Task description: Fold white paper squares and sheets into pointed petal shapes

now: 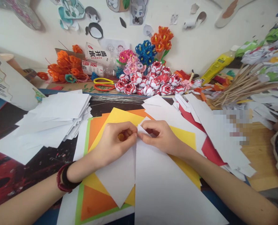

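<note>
Close together at the middle, my left hand (113, 140) and my right hand (160, 137) both pinch white paper by its top edge. A long white sheet (162, 190) hangs from my right fingers toward the lower edge of the view. Under my left hand extends another white paper piece (120, 178) with a pointed lower corner; whether the two pieces are joined, I cannot tell. Beneath them lie a yellow sheet (187, 137), orange paper (94, 204) and a green-edged sheet (79, 200). My fingertips nearly touch each other.
White paper stacks (57, 109) lie to the left, with more white sheets (206, 125) and red paper (211, 153) to the right. Red-and-white paper flowers (150, 81), orange flowers (65, 67), a yellow bottle (217, 67) and wooden sticks (235, 84) line the back.
</note>
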Demonstrator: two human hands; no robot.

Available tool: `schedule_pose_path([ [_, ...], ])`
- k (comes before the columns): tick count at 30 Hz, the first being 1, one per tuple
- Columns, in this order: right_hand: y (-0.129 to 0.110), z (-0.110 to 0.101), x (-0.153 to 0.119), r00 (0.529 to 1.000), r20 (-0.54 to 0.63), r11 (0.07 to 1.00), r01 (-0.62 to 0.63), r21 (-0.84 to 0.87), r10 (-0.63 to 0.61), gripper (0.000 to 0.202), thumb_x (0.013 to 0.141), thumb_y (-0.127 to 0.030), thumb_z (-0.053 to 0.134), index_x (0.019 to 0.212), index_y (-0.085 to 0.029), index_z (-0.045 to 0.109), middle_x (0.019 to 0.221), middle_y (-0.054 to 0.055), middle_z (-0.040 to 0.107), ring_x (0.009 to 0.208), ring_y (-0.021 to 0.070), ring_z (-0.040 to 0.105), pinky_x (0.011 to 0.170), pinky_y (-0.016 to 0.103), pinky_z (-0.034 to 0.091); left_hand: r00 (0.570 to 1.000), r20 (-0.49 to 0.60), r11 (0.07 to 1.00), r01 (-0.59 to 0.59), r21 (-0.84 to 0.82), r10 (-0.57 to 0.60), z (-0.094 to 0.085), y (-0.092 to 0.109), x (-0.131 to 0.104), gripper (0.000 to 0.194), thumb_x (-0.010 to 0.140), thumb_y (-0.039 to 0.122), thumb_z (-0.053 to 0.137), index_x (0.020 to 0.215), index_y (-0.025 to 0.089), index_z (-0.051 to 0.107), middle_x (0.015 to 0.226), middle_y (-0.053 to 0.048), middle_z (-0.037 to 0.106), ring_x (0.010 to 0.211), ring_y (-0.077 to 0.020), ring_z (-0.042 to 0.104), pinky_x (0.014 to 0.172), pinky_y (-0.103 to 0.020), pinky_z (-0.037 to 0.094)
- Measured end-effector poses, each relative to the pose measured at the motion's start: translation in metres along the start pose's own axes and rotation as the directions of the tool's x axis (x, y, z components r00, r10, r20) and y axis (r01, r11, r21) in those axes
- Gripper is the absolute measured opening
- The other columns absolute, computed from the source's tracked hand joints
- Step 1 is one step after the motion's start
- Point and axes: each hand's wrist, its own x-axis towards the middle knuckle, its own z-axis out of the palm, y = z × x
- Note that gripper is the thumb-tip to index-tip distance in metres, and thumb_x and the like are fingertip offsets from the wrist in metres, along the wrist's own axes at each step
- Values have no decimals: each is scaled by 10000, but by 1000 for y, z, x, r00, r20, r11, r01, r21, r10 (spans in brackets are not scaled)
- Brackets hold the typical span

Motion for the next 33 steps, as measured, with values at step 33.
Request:
schedule_pose_path([
  [33,0,-6,1,997,-46,996,-66,59,68,203,854,-301,595,724,-149,565,661,-28,422,610,93,367,541,237,283,999,-19,991,37,-130,-40,1,3,0,114,868,269,577,836,172,628,715,13,620,645,-98,545,569,-201,419],
])
